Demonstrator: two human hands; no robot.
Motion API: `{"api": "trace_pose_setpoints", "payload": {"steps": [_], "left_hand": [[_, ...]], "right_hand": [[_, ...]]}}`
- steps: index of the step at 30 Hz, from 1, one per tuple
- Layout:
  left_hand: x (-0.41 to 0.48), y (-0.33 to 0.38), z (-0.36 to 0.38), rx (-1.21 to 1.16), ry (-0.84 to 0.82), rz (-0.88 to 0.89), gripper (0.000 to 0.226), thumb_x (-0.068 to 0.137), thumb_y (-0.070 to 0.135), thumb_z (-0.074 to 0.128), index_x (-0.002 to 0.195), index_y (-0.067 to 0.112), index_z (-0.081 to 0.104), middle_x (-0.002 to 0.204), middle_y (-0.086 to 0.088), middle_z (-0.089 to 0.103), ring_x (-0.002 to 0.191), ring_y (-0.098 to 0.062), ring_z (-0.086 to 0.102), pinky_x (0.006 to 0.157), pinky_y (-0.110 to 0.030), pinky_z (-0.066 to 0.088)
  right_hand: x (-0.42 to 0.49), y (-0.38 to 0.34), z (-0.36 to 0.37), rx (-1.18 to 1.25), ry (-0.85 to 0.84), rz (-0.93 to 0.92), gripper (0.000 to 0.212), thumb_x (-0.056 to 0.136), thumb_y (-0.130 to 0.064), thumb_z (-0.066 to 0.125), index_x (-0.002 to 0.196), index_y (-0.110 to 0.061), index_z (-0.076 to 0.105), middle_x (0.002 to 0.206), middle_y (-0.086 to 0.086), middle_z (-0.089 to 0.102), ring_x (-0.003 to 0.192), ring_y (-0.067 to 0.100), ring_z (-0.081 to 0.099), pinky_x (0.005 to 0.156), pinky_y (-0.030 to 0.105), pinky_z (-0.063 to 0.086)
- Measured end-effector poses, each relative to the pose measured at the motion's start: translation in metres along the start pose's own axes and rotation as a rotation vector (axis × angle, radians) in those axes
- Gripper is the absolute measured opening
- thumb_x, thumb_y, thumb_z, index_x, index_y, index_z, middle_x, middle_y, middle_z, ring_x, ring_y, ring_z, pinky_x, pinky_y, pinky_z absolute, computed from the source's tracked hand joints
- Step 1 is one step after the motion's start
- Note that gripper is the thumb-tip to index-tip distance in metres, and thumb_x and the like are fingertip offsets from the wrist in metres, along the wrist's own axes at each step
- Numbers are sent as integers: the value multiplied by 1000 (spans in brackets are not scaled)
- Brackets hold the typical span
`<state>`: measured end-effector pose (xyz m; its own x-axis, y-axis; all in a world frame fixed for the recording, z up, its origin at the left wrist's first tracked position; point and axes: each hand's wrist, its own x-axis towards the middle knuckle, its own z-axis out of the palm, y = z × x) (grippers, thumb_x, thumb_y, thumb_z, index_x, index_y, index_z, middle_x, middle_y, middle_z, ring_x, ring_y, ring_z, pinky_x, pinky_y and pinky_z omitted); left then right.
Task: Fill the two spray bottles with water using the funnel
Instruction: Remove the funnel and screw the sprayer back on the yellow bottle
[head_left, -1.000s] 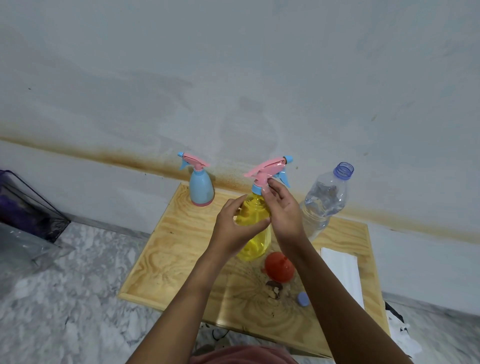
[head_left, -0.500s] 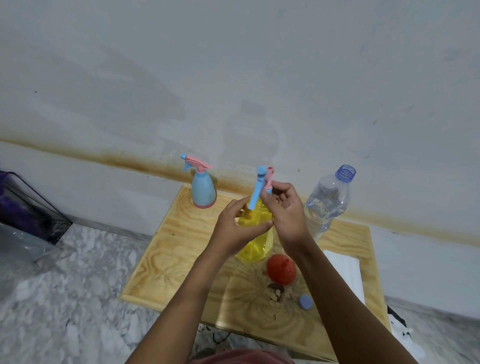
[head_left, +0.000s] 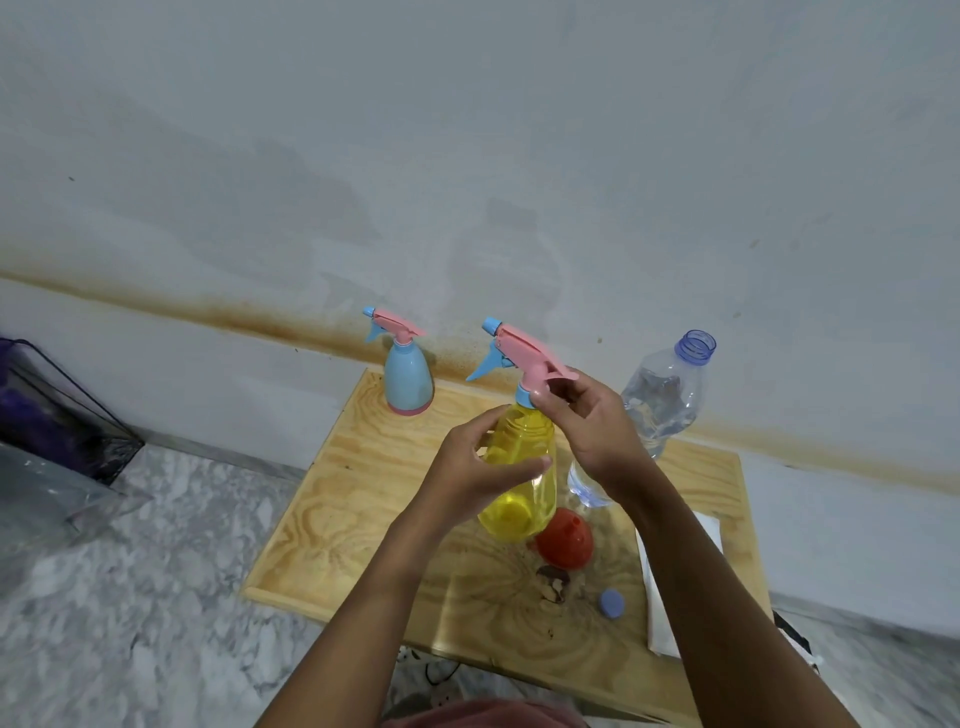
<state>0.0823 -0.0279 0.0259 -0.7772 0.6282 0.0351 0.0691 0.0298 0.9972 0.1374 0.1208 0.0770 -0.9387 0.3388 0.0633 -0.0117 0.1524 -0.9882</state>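
Nothing to read in this one, honestly: no text, labels, brand names, numbers or signs that I can make out on anything.
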Motion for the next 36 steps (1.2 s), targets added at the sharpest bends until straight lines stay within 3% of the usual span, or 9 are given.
{"api": "trace_pose_setpoints", "payload": {"steps": [4, 10, 16, 18, 22, 25, 28, 31, 36], "left_hand": [[0, -1, 3, -23, 14, 6, 40, 78, 20, 83, 114, 28, 69, 99, 0, 75, 94, -20, 70, 87, -44, 56], [-3, -7, -10, 96, -88, -42, 39, 77, 30, 83, 113, 35, 68, 100, 7, 75, 98, -16, 69, 92, -44, 56], [-7, -10, -10, 97, -131, -34, 32, 82, 20, 80, 110, 26, 68, 94, 7, 74, 90, -12, 70, 81, -31, 56], [-9, -13, -9, 120, -128, -21, 37, 81, 21, 81, 115, 23, 67, 96, 8, 74, 90, -11, 70, 80, -28, 55], [-14, -22, -11, 120, -155, -119, 49, 73, 33, 86, 118, 29, 67, 102, 8, 75, 98, -12, 70, 91, -37, 56], [-17, -31, -18, 61, -141, -213, 45, 69, 30, 89, 109, 34, 69, 101, 9, 76, 99, -10, 70, 90, -33, 57], [-24, -51, -47, 65, -156, -338, 63, 64, 21, 93, 119, 33, 63, 113, 10, 72, 112, -9, 65, 89, -24, 54], [-36, -82, -84, 207, -33, -484, 84, 64, 33, 93, 137, 22, 54, 131, 5, 60, 124, -10, 54, 93, -19, 49], [-26, -124, -116, 663, 273, -582, 102, 63, 60, 84, 146, 16, 44, 147, -11, 44, 137, -26, 41, 111, -39, 37]], "right_hand": [[0, 7, 10, -152, 119, -76, 10, 94, -27, 64, 89, -35, 64, 62, -20, 46, 69, 10, 40, 66, 23, 37], [0, 8, -3, -218, -84, -23, 18, 92, -34, 66, 108, -27, 71, 100, 10, 72, 93, 44, 60, 81, 53, 51], [-2, 16, 8, -211, -9, -86, 13, 92, -21, 67, 81, -24, 61, 61, -14, 42, 58, 5, 35, 55, 16, 31], [-1, 18, 17, -187, 16, -43, 14, 89, -33, 66, 94, -21, 61, 71, -9, 48, 63, 10, 42, 59, 19, 37], [7, 19, 28, -96, -94, 83, 38, 97, -36, 58, 133, -28, 52, 121, -19, 59, 110, -7, 55, 83, 9, 46], [17, 19, 39, -88, -160, 124, 31, 100, -35, 52, 125, -21, 62, 116, -17, 66, 105, -8, 60, 85, 13, 45], [27, 26, 44, -13, -153, 175, 31, 99, -30, 52, 117, -7, 61, 111, 3, 69, 85, 20, 67, 80, 34, 54], [35, 34, 45, -68, -223, 247, 29, 100, -24, 52, 114, -1, 62, 110, 12, 67, 69, 25, 66, 64, 30, 55], [45, 65, 62, -193, -379, 382, 23, 97, -21, 57, 115, -11, 66, 104, 14, 71, 68, 28, 66, 64, 44, 55]]}}
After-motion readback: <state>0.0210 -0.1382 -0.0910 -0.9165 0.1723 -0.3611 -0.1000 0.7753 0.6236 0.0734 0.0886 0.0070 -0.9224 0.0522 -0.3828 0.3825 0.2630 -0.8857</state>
